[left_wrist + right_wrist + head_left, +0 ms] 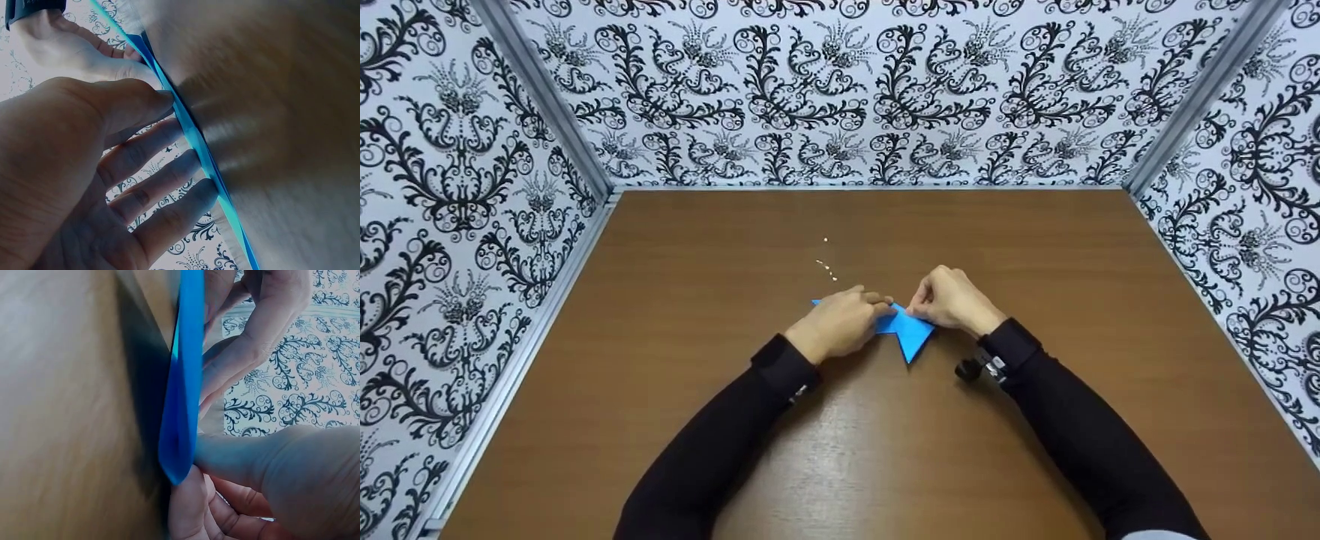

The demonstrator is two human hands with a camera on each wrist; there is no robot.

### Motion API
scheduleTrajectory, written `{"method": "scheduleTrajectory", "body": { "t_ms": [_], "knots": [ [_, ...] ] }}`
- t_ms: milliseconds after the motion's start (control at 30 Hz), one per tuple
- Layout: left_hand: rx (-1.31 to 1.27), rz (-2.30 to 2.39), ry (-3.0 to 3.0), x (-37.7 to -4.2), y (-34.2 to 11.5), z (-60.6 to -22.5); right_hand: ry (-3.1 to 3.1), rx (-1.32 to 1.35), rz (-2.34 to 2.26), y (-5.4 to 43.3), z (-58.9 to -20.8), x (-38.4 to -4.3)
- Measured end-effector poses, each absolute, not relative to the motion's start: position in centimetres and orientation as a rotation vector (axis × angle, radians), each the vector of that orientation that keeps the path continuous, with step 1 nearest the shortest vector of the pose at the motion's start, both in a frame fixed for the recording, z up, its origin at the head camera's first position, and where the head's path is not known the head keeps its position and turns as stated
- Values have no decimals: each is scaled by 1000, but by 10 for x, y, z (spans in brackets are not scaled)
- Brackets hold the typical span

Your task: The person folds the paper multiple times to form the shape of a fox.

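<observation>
A folded piece of blue paper (911,335) lies on the table, with a pointed flap toward the near side. My left hand (846,321) rests across its left part, hiding much of it; in the left wrist view, extended fingers (169,216) and the thumb press on the paper (194,140). On the other side, my right hand (952,298) pinches the paper's far edge between thumb and forefinger. Seen from the right wrist, the paper (183,422) has a rounded, layered fold, and the right hand's thumb and fingers (191,506) meet beside it.
Small white specks (826,268) show on the brown table (720,255) beyond the left hand. Patterned black-and-white panels (840,90) with metal frame posts stand at the back and both sides. A small black camera (969,369) hangs under the right wrist.
</observation>
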State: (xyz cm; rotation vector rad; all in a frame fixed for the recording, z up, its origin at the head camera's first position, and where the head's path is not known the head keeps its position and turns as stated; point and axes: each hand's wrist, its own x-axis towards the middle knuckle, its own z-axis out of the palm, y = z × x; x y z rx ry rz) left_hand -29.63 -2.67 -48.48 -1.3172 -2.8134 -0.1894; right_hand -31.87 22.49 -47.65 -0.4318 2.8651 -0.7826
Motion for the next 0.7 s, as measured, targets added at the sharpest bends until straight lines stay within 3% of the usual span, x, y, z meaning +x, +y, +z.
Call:
{"method": "scheduleTrajectory", "body": {
  "t_ms": [700],
  "knots": [
    [-1312, -211, -2795, -294, -26, -486, 2833, -395, -859, 254, -483, -292]
  ]
}}
